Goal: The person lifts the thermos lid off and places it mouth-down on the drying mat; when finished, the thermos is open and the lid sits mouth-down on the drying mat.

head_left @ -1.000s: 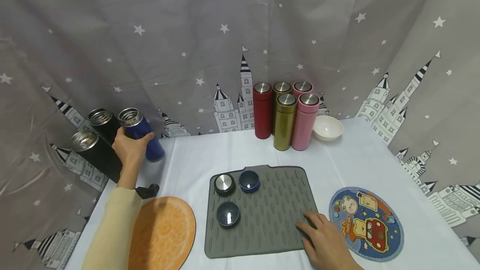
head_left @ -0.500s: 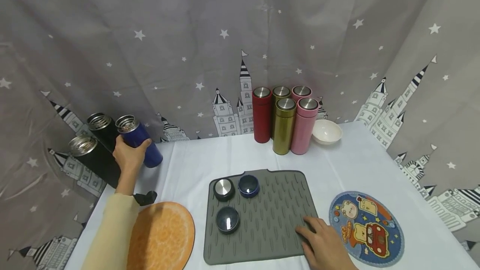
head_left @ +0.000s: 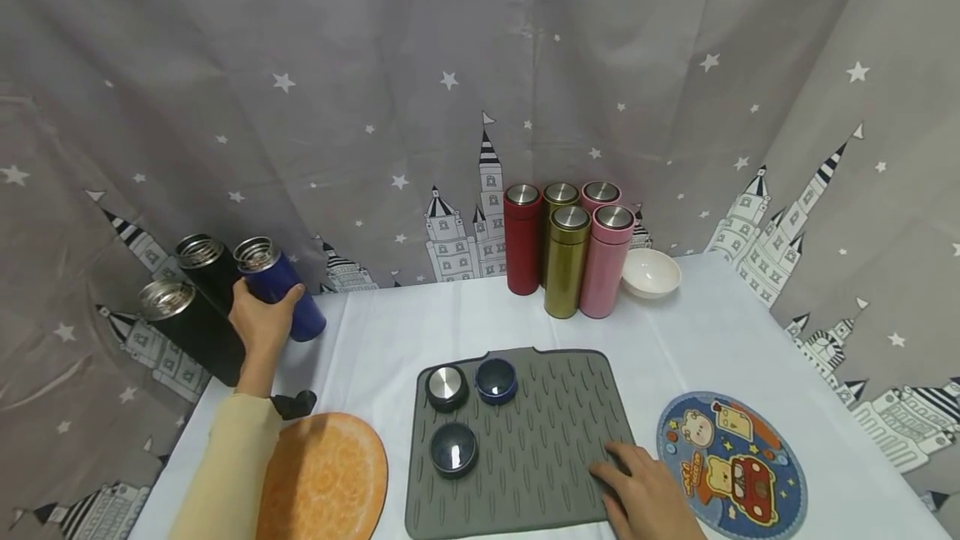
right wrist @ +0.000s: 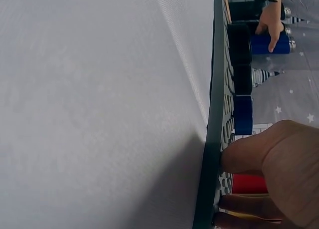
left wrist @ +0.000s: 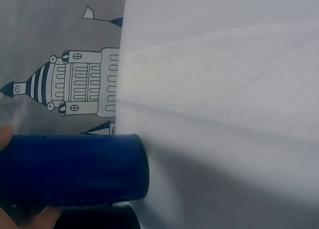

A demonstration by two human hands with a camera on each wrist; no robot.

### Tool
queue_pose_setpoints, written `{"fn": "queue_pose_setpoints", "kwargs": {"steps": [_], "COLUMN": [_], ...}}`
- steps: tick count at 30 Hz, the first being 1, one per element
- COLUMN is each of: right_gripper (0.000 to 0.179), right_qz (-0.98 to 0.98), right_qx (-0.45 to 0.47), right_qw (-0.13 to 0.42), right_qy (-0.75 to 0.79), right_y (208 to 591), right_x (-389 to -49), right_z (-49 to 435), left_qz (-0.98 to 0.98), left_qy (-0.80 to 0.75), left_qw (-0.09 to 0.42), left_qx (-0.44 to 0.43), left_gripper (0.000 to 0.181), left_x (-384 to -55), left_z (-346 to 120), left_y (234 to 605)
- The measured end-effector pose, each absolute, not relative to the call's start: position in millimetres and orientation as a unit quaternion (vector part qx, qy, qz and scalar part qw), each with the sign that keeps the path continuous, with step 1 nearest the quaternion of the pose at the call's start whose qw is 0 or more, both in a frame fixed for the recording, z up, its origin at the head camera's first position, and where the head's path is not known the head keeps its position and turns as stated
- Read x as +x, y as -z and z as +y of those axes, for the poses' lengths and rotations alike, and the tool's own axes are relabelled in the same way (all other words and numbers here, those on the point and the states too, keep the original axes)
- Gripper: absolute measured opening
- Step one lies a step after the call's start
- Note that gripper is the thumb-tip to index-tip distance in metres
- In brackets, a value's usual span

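Just the view has tipped up; nothing else looks moved. On the white table (head_left: pixel 405 315) lies a gray mat (head_left: pixel 547 448). Far left, the left hand (head_left: pixel 261 317) grips the blue bottle (head_left: pixel 307 319) beside two black bottles (head_left: pixel 198 330). The right hand (head_left: pixel 651 492) rests loosely on the mat's near right side. Three small lids (head_left: pixel 453 451) sit on its left. Holding seems the step; moving next calls for a steady lift.

A white-clothed table (head_left: pixel 390 340)
A ridged grey mat (head_left: pixel 532 473) lies between an orange round mat (head_left: pixel 337 465) (cut off at the bottom) and a blue cartoon mat (head_left: pixel 727 461); farther back stand two black flasks (head_left: pixel 206 327) and a blue flask (head_left: pixel 272 277) at left, five capped bottles (head_left: pixel 567 273) near the middle, and a white bowl (head_left: pixel 651 273) beside them.
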State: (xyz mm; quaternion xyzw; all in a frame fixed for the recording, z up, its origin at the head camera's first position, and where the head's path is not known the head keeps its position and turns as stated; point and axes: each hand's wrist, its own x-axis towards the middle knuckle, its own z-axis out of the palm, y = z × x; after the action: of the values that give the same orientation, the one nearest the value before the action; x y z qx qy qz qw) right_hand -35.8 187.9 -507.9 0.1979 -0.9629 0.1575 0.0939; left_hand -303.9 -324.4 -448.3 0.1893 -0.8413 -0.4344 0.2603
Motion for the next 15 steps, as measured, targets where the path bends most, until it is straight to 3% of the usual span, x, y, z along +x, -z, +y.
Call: {"fn": "queue_pose_setpoints", "kwargs": {"steps": [9,15], "right_gripper": [0.026,0.025], "right_qz": [-0.961,-0.959], "right_qx": [0.204,0.205], "right_qw": [0.105,0.118], "right_qy": [-0.154,-0.154], "right_y": [513,513], "right_x": [-34,-36], "right_z": [189,190], "left_qz": [-0.833,-0.822], "left_qy": [0.454,0.456], "left_qw": [0.25,0.279], "left_qx": [0.195,0.196], "left_gripper": [0.095,0.086], "left_x": [-287,-277], "left_z": [-312,-299], "left_y": [454,455]}}
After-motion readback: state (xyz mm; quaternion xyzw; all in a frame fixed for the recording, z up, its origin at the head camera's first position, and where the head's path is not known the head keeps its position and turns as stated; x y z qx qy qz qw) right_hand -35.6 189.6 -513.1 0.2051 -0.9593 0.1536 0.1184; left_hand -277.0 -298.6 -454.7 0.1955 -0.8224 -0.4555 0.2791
